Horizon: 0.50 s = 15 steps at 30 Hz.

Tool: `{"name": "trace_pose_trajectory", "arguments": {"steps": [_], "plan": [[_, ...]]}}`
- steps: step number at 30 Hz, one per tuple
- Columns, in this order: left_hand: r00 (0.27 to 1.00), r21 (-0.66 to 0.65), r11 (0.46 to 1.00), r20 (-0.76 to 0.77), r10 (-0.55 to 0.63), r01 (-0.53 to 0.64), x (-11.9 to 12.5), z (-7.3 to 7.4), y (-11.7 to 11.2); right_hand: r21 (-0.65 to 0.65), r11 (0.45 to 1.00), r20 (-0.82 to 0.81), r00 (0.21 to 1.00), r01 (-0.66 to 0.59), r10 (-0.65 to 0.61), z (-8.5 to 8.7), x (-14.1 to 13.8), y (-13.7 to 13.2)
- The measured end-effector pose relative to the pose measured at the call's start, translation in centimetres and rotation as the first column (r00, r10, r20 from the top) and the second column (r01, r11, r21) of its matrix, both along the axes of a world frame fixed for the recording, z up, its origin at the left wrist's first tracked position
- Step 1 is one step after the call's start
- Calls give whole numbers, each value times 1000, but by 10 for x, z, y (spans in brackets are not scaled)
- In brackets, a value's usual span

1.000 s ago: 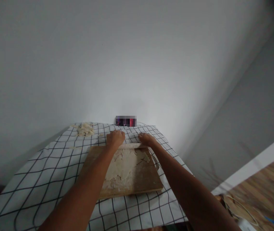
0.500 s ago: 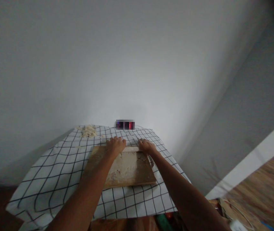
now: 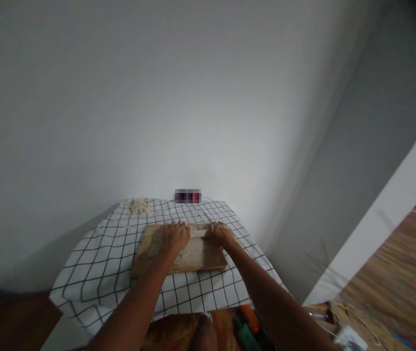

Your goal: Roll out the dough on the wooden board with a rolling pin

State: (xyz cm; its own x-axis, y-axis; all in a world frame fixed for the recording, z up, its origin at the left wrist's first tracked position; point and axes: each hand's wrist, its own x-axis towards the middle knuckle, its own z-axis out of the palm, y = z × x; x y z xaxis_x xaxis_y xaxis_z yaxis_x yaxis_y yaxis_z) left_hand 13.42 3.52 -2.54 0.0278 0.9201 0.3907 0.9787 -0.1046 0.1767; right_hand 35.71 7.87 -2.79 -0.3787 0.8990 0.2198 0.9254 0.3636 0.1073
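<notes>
A pale rolling pin lies crosswise over the far part of a wooden board. My left hand is closed around its left end, and my right hand grips the right end. Under and in front of the pin, a flattened sheet of whitish dough covers the middle of the board. My forearms hide parts of the board and of the dough.
Beneath the board is a white cloth with a black grid. Pale dough scraps lie at its far left corner. A blurred-out dark object stands by the wall. Orange and green items sit below the cloth's near edge.
The rolling pin, in both hands, has come slightly back toward me from the board's far edge. The camera view has also shifted and turned a little.
</notes>
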Motion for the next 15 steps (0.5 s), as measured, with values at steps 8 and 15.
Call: {"name": "trace_pose_trajectory", "arguments": {"steps": [8,15], "plan": [[996,35,996,-8,-86,86,-4,-4,-24,-33,997,-17,997,74,-74,2,-1,-29],[996,-16,998,-57,-68,67,2,4,-50,-11,997,-108,991,73,-73,-7,1,-44]]}}
